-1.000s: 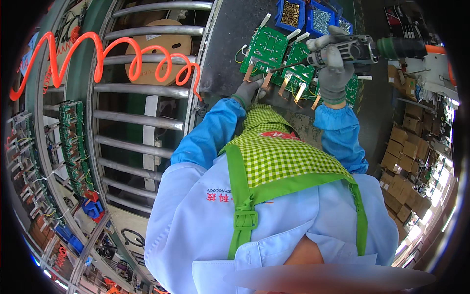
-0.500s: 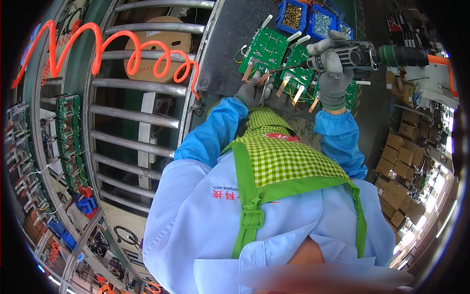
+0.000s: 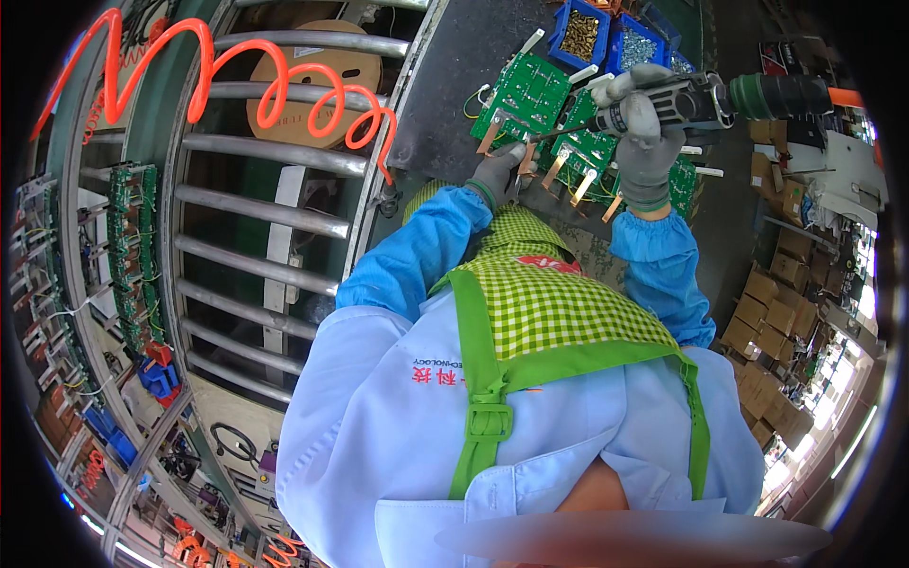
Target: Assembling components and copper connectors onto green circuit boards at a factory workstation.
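Observation:
My right hand (image 3: 648, 144), in a grey glove, is wrapped round a power screwdriver (image 3: 684, 102) held nearly level. Its thin bit points left, with the tip close to my left hand. My left hand (image 3: 496, 176), also gloved, has its fingers closed on a copper strip (image 3: 526, 160) at the near edge of the boards. The fingertips are partly hidden. A green circuit board (image 3: 526, 95) lies just beyond my left hand. Another green circuit board (image 3: 584, 142) sits under the screwdriver, with copper strips (image 3: 583, 188) sticking out toward me.
Blue bins of brass-coloured (image 3: 579, 36) and silvery fasteners (image 3: 636, 49) stand behind the boards. At left runs a metal roller conveyor (image 3: 270, 213), with a coiled orange hose (image 3: 270, 57) above it and a cardboard reel (image 3: 317, 85) beneath. Cardboard boxes (image 3: 762, 322) are stacked at far right.
My left hand has moved slightly right, and its fingers now sit closer together at the copper strip. The view has shifted a little; the screwdriver stays in my right hand.

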{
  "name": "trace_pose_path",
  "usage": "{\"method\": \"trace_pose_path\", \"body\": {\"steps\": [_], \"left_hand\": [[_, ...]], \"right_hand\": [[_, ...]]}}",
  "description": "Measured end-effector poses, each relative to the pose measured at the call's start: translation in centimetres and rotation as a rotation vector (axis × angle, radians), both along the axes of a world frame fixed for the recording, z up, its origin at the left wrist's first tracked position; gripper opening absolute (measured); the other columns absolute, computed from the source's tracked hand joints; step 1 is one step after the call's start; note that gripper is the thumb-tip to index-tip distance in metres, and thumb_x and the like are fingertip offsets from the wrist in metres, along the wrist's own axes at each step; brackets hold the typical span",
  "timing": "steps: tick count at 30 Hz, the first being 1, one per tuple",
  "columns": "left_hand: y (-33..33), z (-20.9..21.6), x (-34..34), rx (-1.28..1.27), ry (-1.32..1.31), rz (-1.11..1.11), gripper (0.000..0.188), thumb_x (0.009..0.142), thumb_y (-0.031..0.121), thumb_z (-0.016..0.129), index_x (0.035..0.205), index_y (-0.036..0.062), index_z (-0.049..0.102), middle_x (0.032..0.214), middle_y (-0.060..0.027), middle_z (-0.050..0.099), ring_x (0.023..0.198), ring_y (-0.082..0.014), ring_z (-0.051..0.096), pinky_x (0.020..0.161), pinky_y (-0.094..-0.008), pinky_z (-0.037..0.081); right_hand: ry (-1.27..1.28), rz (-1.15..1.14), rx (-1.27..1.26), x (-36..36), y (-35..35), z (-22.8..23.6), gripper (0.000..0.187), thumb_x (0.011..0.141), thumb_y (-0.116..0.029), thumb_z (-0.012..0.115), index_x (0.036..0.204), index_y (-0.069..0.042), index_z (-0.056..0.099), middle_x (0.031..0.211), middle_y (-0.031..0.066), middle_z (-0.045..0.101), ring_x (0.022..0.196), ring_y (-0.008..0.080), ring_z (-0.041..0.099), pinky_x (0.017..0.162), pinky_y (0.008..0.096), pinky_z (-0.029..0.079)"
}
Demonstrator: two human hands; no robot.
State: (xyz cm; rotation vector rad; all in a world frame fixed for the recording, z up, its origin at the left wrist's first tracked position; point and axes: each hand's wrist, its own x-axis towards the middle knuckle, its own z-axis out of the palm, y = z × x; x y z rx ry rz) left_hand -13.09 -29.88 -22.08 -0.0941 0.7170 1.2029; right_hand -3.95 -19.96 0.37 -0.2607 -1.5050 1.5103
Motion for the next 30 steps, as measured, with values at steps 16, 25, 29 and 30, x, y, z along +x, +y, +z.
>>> {"method": "trace_pose_path", "body": {"steps": [16,25,29,30], "left_hand": [[0.2,-0.5,-0.7,-0.005,0.001,-0.007,0.027,0.091,0.023,0.050,0.108,0.0020,0.052,0.081,-0.0080,0.057,0.066,-0.0165,0.054,0.058,-0.0282,0.046],[0.1,-1.3,-1.7,0.051,0.011,-0.089,0.031,0.090,0.018,0.051,0.117,0.0031,0.050,0.086,-0.0074,0.061,0.070,-0.0152,0.060,0.057,-0.0271,0.050],[0.3,-2.1,-1.8,0.036,0.217,-0.319,0.032,0.090,0.017,0.050,0.118,0.0032,0.049,0.086,-0.0071,0.060,0.063,-0.0140,0.059,0.048,-0.0252,0.048],[0.3,-2.3,-1.1,0.036,0.217,-0.317,0.032,0.090,0.017,0.050,0.118,0.0032,0.049,0.086,-0.0071,0.060,0.063,-0.0140,0.059,0.048,-0.0252,0.048]], "right_hand": [[-0.088,-0.136,-0.033,-0.3,-0.4,-0.2,0.046,0.089,-0.039,0.043,0.114,-0.002,0.049,0.090,0.0114,0.059,0.080,0.0237,0.057,0.074,0.0387,0.048],[0.071,-0.228,-0.031,2.3,0.4,1.7,0.037,0.084,-0.018,0.053,0.113,0.004,0.048,0.086,0.0121,0.059,0.077,0.0230,0.060,0.072,0.0376,0.051],[0.046,-0.368,-0.017,4.5,-0.2,2.7,0.035,0.082,-0.011,0.050,0.113,0.005,0.047,0.082,0.0113,0.058,0.074,0.0234,0.059,0.071,0.0382,0.051],[0.102,-0.313,-0.059,5.0,0.0,2.7,0.035,0.082,-0.010,0.049,0.113,0.005,0.046,0.081,0.0109,0.058,0.073,0.0233,0.059,0.071,0.0382,0.051]]}}
